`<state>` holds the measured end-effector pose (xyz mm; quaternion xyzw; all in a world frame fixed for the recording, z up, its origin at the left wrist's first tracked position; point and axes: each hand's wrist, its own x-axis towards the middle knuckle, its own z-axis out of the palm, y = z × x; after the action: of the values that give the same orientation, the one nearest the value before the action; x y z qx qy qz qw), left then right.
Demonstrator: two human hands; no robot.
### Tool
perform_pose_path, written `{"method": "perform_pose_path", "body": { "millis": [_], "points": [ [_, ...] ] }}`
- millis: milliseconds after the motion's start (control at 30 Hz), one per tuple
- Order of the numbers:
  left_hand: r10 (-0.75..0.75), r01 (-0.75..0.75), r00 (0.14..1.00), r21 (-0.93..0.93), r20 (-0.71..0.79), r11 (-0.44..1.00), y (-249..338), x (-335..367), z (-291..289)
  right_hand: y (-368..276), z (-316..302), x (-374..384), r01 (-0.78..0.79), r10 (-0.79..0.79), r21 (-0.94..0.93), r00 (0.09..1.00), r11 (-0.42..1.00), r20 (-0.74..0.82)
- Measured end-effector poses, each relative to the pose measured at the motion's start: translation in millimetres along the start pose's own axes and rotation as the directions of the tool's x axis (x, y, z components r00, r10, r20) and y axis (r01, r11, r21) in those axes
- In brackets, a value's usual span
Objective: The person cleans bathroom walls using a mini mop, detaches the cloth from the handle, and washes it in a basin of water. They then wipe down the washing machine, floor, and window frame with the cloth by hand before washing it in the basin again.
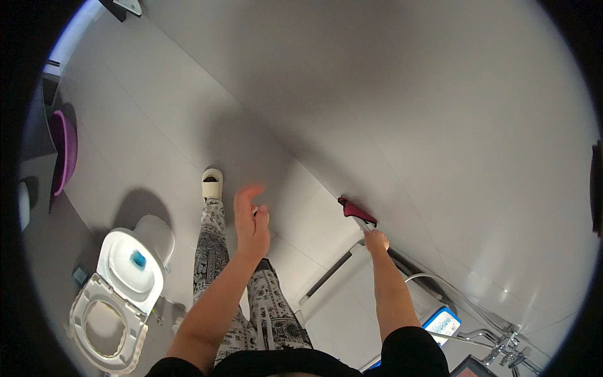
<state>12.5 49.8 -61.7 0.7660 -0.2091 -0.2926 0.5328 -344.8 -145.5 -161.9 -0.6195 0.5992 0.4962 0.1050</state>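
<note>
**Inspector:** Bathroom, pale grey tiled floor (pixel 157 138) meeting a grey wall (pixel 408 94) that runs diagonally across the view. Report the hands.

**Assistant:** Right hand (pixel 377 240) is closed in a grip around the thin metal handle of a dark red wiper tool (pixel 357 211). The tool's red head lies against the wall, at the line where wall and floor meet. The arm reaches forward over a white bathtub rim (pixel 333 283).

**Inspector:** Left hand?

**Assistant:** Left hand (pixel 251 220) is raised in the air, holding nothing. Fingers are loosely extended and slightly blurred; it touches no surface. It hangs above the person's patterned trousers (pixel 213 251).

**Inspector:** Surroundings, working outward.

**Assistant:** A foot in a cream slipper (pixel 211 182) stands on the floor just beyond the left hand. To the left, a white toilet (pixel 113 308) with its seat and lid raised; a blue block (pixel 139 258) sits against the inside of the lid. Further left, a purple basin (pixel 65 151) stands near the edge of the view. Lower right, beyond the tub, a chrome tap fitting (pixel 502 345) and a blue and white package (pixel 443 322). A white hose (pixel 427 276) curves near the wall beside the right forearm.
</note>
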Motion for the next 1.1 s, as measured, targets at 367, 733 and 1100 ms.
{"method": "perform_pose_path", "body": {
  "millis": [367,733,1100],
  "points": [
    [-0.035,0.03,0.996,-0.058,-0.081,0.998,0,32,-46,-270,-172,-53,0.61,-0.496,0.211,0.764,0.764,-0.412],
    [-0.111,0.091,0.963,-0.091,-0.244,0.992,-2,99,-92,-442,-292,-99,0.735,-0.707,-0.199,0.485,0.648,-0.515],
    [-0.1,0.098,0.98,-0.023,-0.171,0.995,-26,75,-73,-286,-99,82,0.399,-0.453,-0.363,0.888,0.842,-0.075]
  ]
}}
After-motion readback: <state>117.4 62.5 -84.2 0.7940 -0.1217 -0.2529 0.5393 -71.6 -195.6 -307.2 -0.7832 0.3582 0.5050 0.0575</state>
